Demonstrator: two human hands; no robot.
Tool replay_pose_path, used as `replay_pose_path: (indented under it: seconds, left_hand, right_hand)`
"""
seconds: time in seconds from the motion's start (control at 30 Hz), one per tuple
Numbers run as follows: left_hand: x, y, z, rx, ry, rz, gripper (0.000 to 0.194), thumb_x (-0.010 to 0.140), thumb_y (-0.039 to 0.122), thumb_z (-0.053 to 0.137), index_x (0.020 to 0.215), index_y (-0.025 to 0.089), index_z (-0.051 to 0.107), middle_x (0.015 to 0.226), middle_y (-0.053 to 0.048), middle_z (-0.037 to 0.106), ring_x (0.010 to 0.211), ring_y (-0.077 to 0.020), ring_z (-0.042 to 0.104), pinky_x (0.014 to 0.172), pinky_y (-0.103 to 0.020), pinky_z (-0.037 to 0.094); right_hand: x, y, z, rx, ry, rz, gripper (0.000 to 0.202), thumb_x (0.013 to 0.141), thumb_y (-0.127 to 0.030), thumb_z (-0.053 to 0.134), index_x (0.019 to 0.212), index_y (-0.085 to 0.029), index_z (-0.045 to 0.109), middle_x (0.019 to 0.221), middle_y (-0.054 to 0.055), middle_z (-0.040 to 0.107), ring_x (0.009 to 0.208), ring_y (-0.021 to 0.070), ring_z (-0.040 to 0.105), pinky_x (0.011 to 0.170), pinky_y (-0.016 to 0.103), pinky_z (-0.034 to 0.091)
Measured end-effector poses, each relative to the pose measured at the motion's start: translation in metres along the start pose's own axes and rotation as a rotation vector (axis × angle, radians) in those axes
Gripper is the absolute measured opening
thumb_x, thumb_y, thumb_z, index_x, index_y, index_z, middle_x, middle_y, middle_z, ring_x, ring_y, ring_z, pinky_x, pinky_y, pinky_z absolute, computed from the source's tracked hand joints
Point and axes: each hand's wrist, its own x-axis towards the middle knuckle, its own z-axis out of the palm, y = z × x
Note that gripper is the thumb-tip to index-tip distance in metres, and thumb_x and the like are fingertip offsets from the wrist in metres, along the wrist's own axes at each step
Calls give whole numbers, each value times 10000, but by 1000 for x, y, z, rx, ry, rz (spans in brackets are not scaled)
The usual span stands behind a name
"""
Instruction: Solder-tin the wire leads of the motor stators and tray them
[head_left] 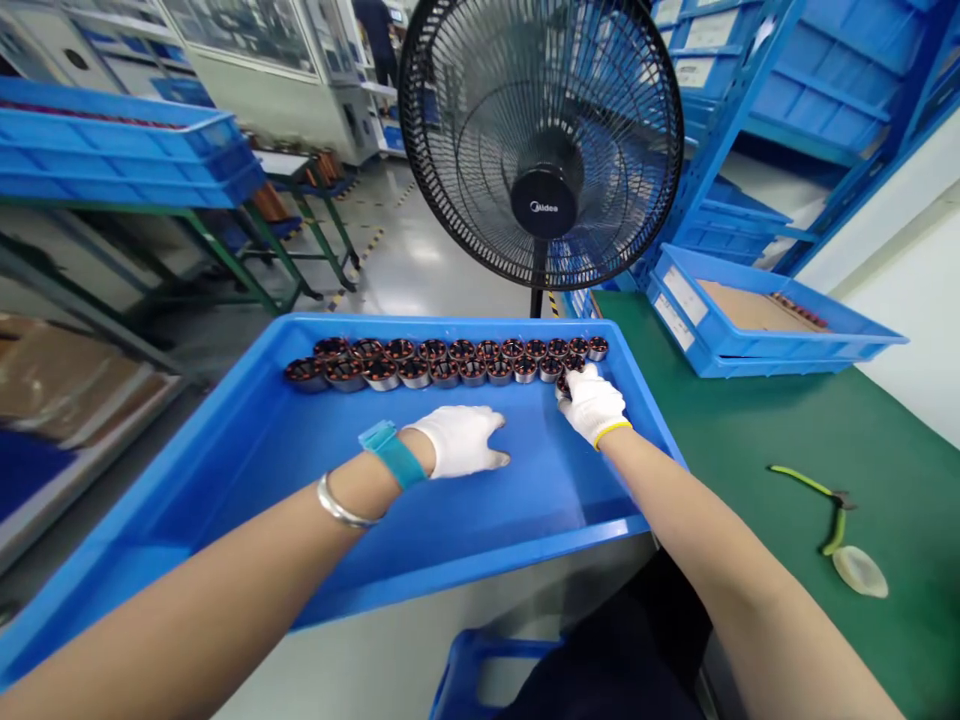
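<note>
Two rows of round metal parts (444, 373) with dark, copper-flecked tops stand along the far wall of a large blue tray (465, 567). My right hand (592, 402), in a white glove with a yellow cuff, has its fingers closed on a metal part (564, 384) at the right end of the nearer row. My left hand (463, 441), also gloved in white, hovers over the middle of the tray, fingers and thumb apart and nothing between them. A teal band and a silver bangle circle the left wrist.
A black fan (544, 203) stands just beyond the tray. On the green table (739, 440) at the right lie green-handled cutters (838, 500), a pale cup-like piece (860, 571) and stacked blue bins (780, 350). A blue stool (461, 680) is below.
</note>
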Motion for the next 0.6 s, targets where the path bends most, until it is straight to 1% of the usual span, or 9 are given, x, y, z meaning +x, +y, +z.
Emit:
replay_pose_path:
  seconds: [0.1,0.17,0.27,0.33,0.4,0.47,0.5,0.57,0.6]
  left_hand:
    - [1,0,0,-3,-5,2,670,785,570,495,1279,135,622,1291,-202,637,1133,-385,635,952,-472,488]
    - [1,1,1,-7,-3,9,670,784,567,501,1279,132,622,1295,-206,635,1137,-391,634,960,-480,485]
    - [1,7,2,-20,-3,40,663,782,559,518,1284,140,624,1305,-197,638,1146,-384,634,970,-470,487]
    - [1,15,6,-32,15,73,673,795,557,516,1312,136,608,1331,-193,627,1171,-374,625,990,-456,482]
    - [4,27,12,-45,56,115,707,810,563,517,1368,131,563,1382,-187,595,1222,-358,597,1029,-435,462]
    - [16,42,19,-61,102,168,753,816,582,530,1429,147,502,1450,-164,545,1276,-329,562,1069,-397,435]
    - [25,49,23,-68,121,191,776,814,598,538,1451,160,476,1479,-151,520,1298,-315,545,1082,-379,423]
    - [48,60,28,-71,160,207,825,799,643,555,1468,172,454,1522,-146,472,1342,-315,502,1102,-381,403]
    - [62,63,29,-65,183,196,849,784,663,566,1466,167,457,1538,-158,449,1366,-333,471,1113,-407,390]
  right_hand:
    - [0,3,-2,5,-21,46,250,853,-337,580,1041,-194,659,1197,142,556,1001,314,679,831,462,542]
    - [2,10,-3,39,-10,106,262,877,-310,550,1064,-163,657,1215,176,553,1026,328,675,848,486,536]
    - [8,27,-3,144,31,164,398,915,-315,506,1279,-164,562,1320,198,520,1127,315,640,920,477,520]
    - [10,37,-3,238,37,159,546,892,-329,559,1409,-184,456,1364,173,522,1175,278,622,973,421,508]
    - [5,44,-4,329,26,129,648,860,-341,614,1457,-195,409,1352,134,563,1177,238,626,996,359,501]
    - [-10,47,-10,407,14,84,663,842,-364,640,1452,-210,431,1330,101,599,1166,212,636,990,318,503]
    - [-22,49,-15,439,9,62,655,835,-376,649,1440,-221,452,1321,87,613,1157,203,643,980,305,509]
    - [-55,52,-27,501,-8,24,624,827,-388,658,1410,-240,493,1295,65,643,1123,185,666,939,280,529]
    - [-76,55,-34,535,-20,13,604,825,-385,657,1394,-247,511,1267,56,663,1097,180,681,918,275,539]
